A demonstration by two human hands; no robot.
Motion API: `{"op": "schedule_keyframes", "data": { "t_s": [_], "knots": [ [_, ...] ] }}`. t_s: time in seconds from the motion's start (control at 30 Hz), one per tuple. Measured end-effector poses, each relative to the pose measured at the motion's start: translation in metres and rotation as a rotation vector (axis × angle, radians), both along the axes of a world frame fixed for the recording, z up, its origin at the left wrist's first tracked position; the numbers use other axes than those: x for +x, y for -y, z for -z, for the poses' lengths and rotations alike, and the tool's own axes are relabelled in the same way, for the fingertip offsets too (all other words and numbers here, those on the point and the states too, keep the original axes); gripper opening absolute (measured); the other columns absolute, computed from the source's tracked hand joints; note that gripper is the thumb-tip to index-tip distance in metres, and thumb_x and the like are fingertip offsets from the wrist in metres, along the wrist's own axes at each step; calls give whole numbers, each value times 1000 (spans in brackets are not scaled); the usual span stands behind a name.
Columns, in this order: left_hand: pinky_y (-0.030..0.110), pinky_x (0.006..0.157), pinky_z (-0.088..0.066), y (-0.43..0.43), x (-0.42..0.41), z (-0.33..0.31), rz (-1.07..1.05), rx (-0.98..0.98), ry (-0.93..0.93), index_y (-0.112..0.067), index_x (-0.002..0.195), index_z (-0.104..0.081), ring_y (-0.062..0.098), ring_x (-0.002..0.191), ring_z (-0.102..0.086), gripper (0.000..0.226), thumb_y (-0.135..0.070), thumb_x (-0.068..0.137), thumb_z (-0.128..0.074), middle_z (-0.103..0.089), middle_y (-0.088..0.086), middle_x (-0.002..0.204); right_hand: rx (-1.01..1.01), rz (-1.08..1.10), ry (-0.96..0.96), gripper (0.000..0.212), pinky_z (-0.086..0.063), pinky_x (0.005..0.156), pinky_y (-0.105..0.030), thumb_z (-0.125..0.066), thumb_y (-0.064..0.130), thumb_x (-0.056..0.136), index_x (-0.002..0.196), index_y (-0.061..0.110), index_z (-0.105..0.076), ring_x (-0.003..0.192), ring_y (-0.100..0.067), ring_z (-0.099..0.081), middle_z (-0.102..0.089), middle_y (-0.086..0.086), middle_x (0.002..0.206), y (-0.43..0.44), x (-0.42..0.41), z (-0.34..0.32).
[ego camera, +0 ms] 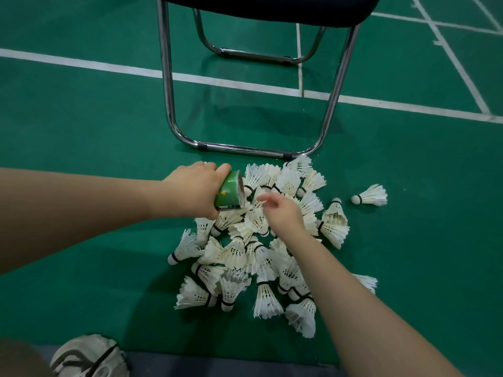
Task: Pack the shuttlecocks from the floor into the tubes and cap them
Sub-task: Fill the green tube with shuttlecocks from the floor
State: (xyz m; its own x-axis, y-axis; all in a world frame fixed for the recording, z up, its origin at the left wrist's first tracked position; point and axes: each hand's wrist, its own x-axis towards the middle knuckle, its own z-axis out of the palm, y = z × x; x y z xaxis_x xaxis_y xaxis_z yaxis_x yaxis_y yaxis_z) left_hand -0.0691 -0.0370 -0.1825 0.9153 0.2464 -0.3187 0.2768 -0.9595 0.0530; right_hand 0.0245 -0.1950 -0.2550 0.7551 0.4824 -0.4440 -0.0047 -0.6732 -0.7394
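Observation:
A heap of several white feather shuttlecocks [253,257] lies on the green court floor. One stray shuttlecock [371,195] sits apart at the right. My left hand [193,187] grips a green tube [230,193] near its open end, with the mouth tilted toward the heap. My right hand [283,210] hovers over the top of the heap just right of the tube's mouth, fingers spread and slightly blurred; nothing is clearly held in it. The rest of the tube is hidden behind my left hand.
A metal-framed chair [245,149] stands just beyond the heap, its front floor bar almost touching the farthest shuttlecocks. White court lines [89,65] cross the floor. A grey shoe [87,355] shows at the bottom left.

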Motion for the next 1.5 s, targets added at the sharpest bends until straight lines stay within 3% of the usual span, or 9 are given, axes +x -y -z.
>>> {"op": "schedule_keyframes", "data": {
  "t_s": [0.1,0.17,0.23,0.43,0.6,0.7,0.93,1.17,1.5],
  "knots": [
    [40,74,-52,-6,0,1,-16,25,-17,-19,122,-36,22,91,-50,69,-39,67,-72,-52,2,100,-238,-290,92,54,-52,76,-34,-48,1,83,123,37,-55,96,-19,-55,-46,1,135,6,-13,31],
    [38,73,-51,-8,1,0,-21,36,-22,-18,123,-35,22,91,-49,69,-39,67,-72,-51,3,100,-338,-393,200,56,-37,105,-40,-49,3,84,130,35,-49,127,-22,-38,-42,-2,140,5,-17,38],
    [38,74,-51,-8,1,0,-17,39,-25,-18,123,-35,22,91,-50,69,-39,68,-72,-51,3,101,-381,-434,266,57,-27,110,-39,-47,2,86,135,31,-44,134,-21,-27,-41,0,141,7,-18,37],
    [40,74,-52,-6,-1,1,-20,29,-39,-19,122,-36,21,90,-49,70,-40,66,-72,-52,2,100,-527,-388,284,45,-36,99,-40,-47,9,89,130,28,-50,126,-25,-35,-49,-2,133,18,-11,43],
    [38,72,-52,-4,-4,0,-19,14,-39,-19,124,-35,21,90,-49,71,-39,67,-72,-52,2,101,-493,-179,354,23,-46,86,-37,-43,23,94,94,21,-66,99,-26,-54,-63,-2,91,32,-13,41],
    [39,72,-52,-4,-3,0,-19,19,-43,-19,124,-35,21,90,-49,71,-39,67,-72,-52,2,100,-256,93,295,22,-50,77,-39,-42,24,95,90,15,-62,82,-20,-56,-59,-1,81,30,-7,29],
    [38,71,-52,-2,0,-4,-24,30,-37,-19,120,-35,21,88,-49,69,-40,67,-72,-51,1,97,440,493,15,24,-31,56,-25,-44,16,95,72,14,-52,61,-12,-37,-44,1,68,13,-4,-20],
    [38,72,-53,6,0,-5,-7,4,-12,-21,117,-37,19,87,-50,65,-40,66,-72,-51,0,96,616,318,8,27,-33,51,-10,-49,12,92,66,16,-50,52,-2,-37,-44,8,60,0,-9,-55],
    [38,74,-52,20,-2,-10,52,-20,37,-20,119,-37,20,90,-51,67,-41,65,-70,-51,0,98,288,-226,-326,21,-48,92,-44,-49,5,87,102,0,-64,98,-28,-56,-61,-23,110,-2,-11,-65]
  ]
}}
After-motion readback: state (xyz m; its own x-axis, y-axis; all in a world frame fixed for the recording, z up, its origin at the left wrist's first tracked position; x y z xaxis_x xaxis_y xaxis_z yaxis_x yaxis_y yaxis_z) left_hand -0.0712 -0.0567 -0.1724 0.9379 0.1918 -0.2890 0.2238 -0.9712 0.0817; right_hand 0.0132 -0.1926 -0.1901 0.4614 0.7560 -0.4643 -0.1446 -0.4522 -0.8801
